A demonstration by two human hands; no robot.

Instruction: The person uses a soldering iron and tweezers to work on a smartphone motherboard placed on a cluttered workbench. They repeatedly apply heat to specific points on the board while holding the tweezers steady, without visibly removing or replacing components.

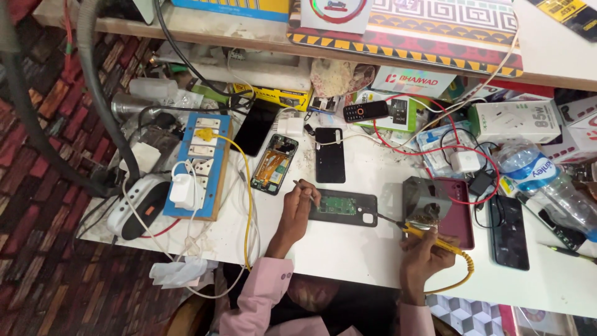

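Crowded bench (348,249): opened phone (343,207) mid-table, near edge free, clutter behind.

Along the far edge of the surface (348,249): flat yellow-and-black box (273,96); white box with red lettering (413,81); green-and-white carton (388,112) beneath it. Toward the far right corner, white charger box (516,121) with grey print. On the shelf (547,56) above, blue-and-yellow box (233,7), white card with a red ring (336,14). Dark phone screens: (329,155) mid-surface, (510,233) near the right edge.
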